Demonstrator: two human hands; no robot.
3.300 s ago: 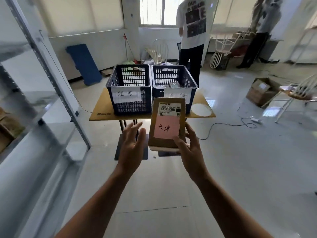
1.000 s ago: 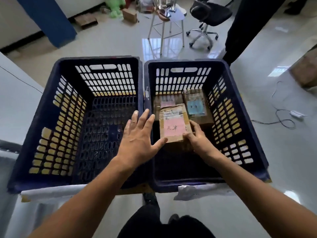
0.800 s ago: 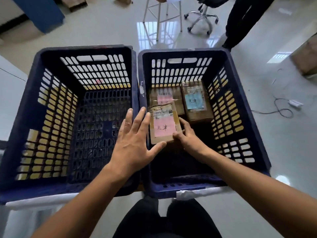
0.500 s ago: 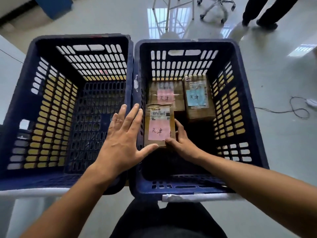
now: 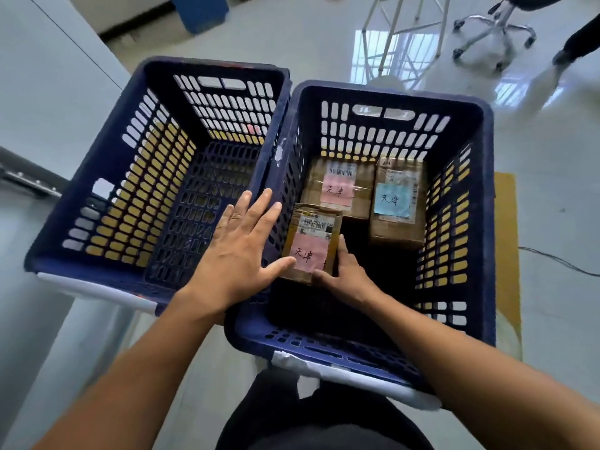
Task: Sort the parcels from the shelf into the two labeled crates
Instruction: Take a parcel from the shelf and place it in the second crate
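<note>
Parcel (image 5: 311, 244) in right hand (image 5: 347, 277)

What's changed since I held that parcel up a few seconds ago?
The parcel went from held up in the air down into the right crate, in front of the back-left parcel. The right hand still grips it; the left hand stays open. The back-left parcel and the blue-tagged parcel have not moved.

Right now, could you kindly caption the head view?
Right hand grips a parcel inside the right crate, near a pink-tagged box and a blue-tagged box; left hand open alongside.
</note>
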